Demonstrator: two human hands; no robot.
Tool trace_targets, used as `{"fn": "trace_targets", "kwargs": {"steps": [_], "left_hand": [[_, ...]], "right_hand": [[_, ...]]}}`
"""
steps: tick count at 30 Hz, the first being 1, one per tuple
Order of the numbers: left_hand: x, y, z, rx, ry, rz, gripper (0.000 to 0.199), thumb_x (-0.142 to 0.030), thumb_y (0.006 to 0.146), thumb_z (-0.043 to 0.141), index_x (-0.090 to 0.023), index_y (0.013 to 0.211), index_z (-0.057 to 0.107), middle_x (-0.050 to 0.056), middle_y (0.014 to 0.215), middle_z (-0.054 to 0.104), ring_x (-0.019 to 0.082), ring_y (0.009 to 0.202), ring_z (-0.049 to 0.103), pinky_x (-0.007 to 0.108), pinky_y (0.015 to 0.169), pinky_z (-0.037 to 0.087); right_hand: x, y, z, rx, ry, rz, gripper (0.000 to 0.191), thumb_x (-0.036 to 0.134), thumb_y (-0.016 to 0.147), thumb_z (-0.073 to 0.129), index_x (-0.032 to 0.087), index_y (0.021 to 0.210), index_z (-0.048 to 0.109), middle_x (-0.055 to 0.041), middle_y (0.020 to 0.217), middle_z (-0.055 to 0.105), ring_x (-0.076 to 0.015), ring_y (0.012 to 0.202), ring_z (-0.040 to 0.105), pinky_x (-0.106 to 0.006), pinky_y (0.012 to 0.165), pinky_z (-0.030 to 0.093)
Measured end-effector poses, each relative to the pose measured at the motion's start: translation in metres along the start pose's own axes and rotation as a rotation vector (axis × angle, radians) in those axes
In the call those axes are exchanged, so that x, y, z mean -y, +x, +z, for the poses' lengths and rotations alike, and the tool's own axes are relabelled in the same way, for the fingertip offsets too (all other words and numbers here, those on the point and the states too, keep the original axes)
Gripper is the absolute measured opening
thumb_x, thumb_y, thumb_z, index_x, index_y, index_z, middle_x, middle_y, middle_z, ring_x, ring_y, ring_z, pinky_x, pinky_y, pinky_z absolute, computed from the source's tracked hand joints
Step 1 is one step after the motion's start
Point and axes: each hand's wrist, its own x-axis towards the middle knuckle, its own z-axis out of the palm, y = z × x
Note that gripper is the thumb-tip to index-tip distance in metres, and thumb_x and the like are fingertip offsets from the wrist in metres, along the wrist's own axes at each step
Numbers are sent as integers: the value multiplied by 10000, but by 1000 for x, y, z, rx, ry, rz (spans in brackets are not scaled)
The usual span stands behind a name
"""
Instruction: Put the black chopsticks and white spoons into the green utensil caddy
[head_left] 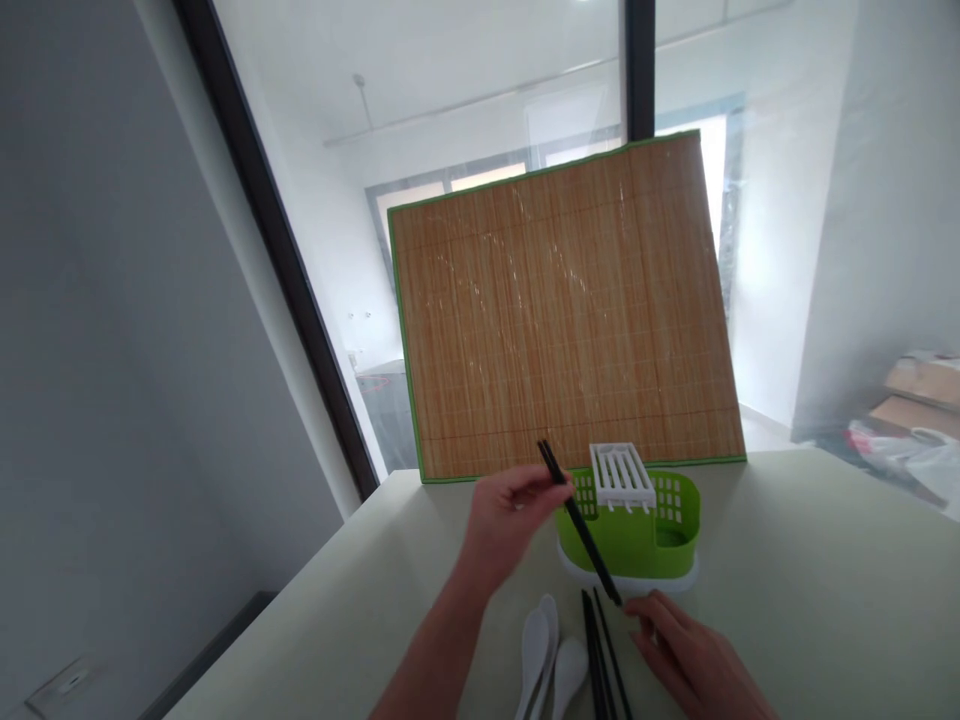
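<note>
A pair of black chopsticks (pixel 583 530) slants down to the right in front of a green basket (pixel 634 545). My left hand (pixel 517 510) pinches them near their upper end. At their lower tips is my right hand (pixel 675 640), its fingers pressed together against the ends. The basket has a white base and a white slatted piece (pixel 622 474) on top. Below it, several more black chopsticks (pixel 598 650) lie on the table, and white spoons (pixel 535 650) lie to their left.
A bamboo mat (pixel 566 320) with green edging stands upright behind the basket, against the glass. The pale table (pixel 337 620) has its left edge running diagonally. Cardboard boxes (pixel 926 380) and a plastic bag are beyond it at right.
</note>
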Motion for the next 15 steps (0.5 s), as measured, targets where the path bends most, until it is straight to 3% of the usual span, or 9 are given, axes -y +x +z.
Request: {"fn": "trace_targets", "kwargs": {"steps": [3, 6, 10, 15], "left_hand": [[-20, 34, -24, -157, 65, 129, 234, -331, 697, 695, -168, 864, 714, 27, 805, 717, 168, 743, 667, 323, 734, 563], [-13, 70, -27, -202, 118, 201, 251, -336, 707, 679, -162, 886, 706, 38, 839, 716, 168, 772, 667, 332, 759, 555], [39, 103, -1, -74, 225, 83, 230, -294, 741, 642, -145, 906, 700, 66, 895, 713, 158, 801, 661, 313, 785, 532], [108, 110, 32, 35, 333, -117, 211, -264, 732, 654, -111, 867, 705, 99, 817, 714, 180, 737, 659, 305, 678, 535]], "right_hand": [[1, 0, 0, 3, -21, -21, 161, 241, 910, 396, 264, 1032, 499, -11, 895, 633, -136, 710, 655, -232, 620, 491], [2, -1, 3, 9, -42, -29, 151, 237, 912, 386, 261, 995, 510, -6, 878, 636, -135, 685, 652, -232, 607, 485], [0, -2, 11, -17, -80, -42, 147, 222, 895, 397, 257, 950, 529, 8, 812, 645, -136, 638, 655, -223, 573, 486], [-6, -1, 26, 42, -182, -80, 176, 159, 854, 405, 246, 880, 556, -3, 772, 668, -150, 616, 669, -223, 547, 508]]}}
